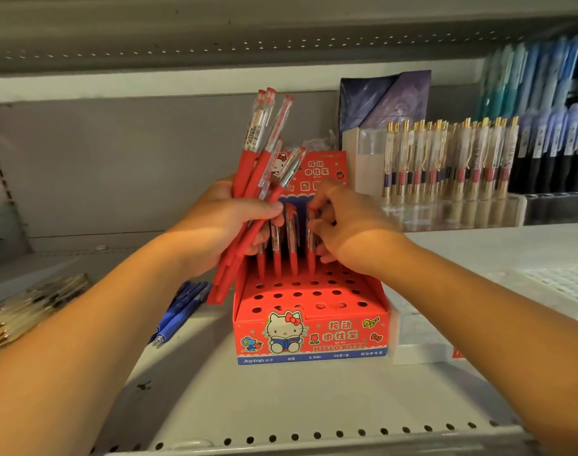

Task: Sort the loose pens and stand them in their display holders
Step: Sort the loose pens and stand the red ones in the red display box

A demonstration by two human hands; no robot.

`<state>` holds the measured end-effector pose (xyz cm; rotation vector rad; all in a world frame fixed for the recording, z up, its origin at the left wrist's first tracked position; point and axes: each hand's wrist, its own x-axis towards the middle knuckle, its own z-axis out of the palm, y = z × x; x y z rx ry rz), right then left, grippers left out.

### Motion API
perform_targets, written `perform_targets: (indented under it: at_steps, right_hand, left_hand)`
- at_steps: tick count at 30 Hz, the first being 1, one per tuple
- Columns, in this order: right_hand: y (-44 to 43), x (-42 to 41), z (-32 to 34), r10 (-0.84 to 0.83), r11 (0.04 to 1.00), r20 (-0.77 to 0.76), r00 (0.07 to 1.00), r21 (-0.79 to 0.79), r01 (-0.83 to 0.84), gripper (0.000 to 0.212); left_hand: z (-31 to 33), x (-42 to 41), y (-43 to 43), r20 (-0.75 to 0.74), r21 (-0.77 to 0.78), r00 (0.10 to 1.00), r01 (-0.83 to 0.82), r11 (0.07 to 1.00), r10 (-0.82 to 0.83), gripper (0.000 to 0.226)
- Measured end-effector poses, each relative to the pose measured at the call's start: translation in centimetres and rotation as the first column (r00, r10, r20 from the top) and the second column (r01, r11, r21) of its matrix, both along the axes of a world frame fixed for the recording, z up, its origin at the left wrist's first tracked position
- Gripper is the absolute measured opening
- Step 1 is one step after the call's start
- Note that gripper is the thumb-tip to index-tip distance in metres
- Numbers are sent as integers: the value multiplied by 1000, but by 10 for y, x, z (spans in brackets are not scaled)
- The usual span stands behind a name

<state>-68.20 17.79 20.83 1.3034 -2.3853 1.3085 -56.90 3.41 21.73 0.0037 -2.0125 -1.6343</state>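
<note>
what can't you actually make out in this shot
Head view, count of red pens gripped by the left hand: they overlap and the fingers cover them.
Head view, whether the right hand pinches one of the standing pens: its own fingers hide the contact.
Head view, gold-coloured pile at the left edge: blurred and cut off.
Head view, small print on the red holder: too small.
</note>
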Motion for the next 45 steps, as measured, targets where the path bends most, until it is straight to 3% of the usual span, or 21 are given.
perform_targets:
  at_steps: [3,5,6,8,10,12,16,19,22,24,30,34,37,45]
  right_hand:
    - [3,-1,1,-60,994,-199,978,81,77,18]
    - [5,-1,4,-131,988,-328,936,30,149,30]
    - [6,0,6,-151,989,-311,938,-37,147,34]
    - [6,5,10,-25,971,-49,999,-238,13,32]
    - [7,12,12,195,908,253,948,-412,-77,28]
    - [8,14,13,316,863,371,873,-495,-102,30]
    - [6,14,13,416,799,420,806,-592,-104,8]
    - [3,14,16,479,747,419,771,-655,-109,12]
    - [5,15,21,629,642,425,651,-756,-126,12]
    - [8,16,25,653,610,415,633,-784,-115,10]
    - [17,12,29,457,610,273,847,-789,-74,23]
    - [19,0,26,106,790,33,994,-610,-64,34]
    - [16,-6,19,-91,886,-146,985,-464,13,34]
    - [15,-9,14,-148,949,-285,947,-312,54,32]
  left_hand:
    - [0,0,1,15,-23,1000,5,1000,-5,14]
    - [0,1,2,21,-43,1000,18,999,-17,14]
    - [1,2,2,21,-50,999,31,998,-30,12]
    - [2,4,4,15,-53,998,59,997,-58,13]
    - [3,5,6,21,-59,997,80,995,-79,19]
    - [3,6,7,38,-83,995,97,992,-94,22]
    - [2,6,8,74,-108,992,108,988,-101,23]
    - [1,5,8,91,-100,989,122,987,-113,21]
    - [2,5,6,64,-68,988,142,988,-138,20]
    - [2,4,5,32,-41,992,123,992,-122,21]
    - [2,1,5,27,6,1000,16,1000,-16,26]
    - [1,2,5,55,-12,997,47,999,-46,33]
    - [-1,1,6,65,-20,996,57,998,-56,41]
    - [-3,1,6,81,-35,995,56,998,-53,51]
